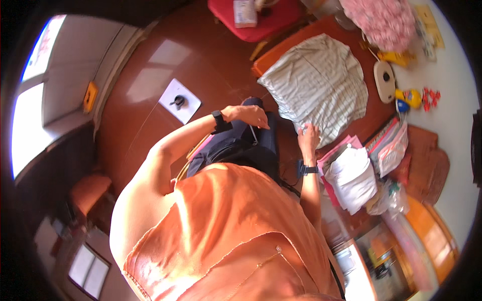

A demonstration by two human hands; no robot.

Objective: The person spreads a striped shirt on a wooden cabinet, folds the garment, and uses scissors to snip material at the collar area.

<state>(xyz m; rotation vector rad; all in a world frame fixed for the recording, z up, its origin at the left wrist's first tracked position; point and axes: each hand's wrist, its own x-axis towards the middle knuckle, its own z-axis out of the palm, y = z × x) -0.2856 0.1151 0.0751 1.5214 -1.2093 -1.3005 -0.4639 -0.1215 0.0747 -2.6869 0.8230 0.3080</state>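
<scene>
Both hands low — right hand (309, 136) on striped cloth (321, 83).

Soft, matt grey-striped cloth garment (317, 83) — on glossy red-brown wooden table (371, 118); beside it, seemingly paper white stack (354, 178).

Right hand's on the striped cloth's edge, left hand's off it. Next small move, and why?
Probably bring the left hand across to the near edge of the striped cloth. Only the right hand touches that edge; the left rests on the dark trousers, apart from it. The cloth lies spread on the wooden table, so one hand would likely drag it unevenly.
</scene>
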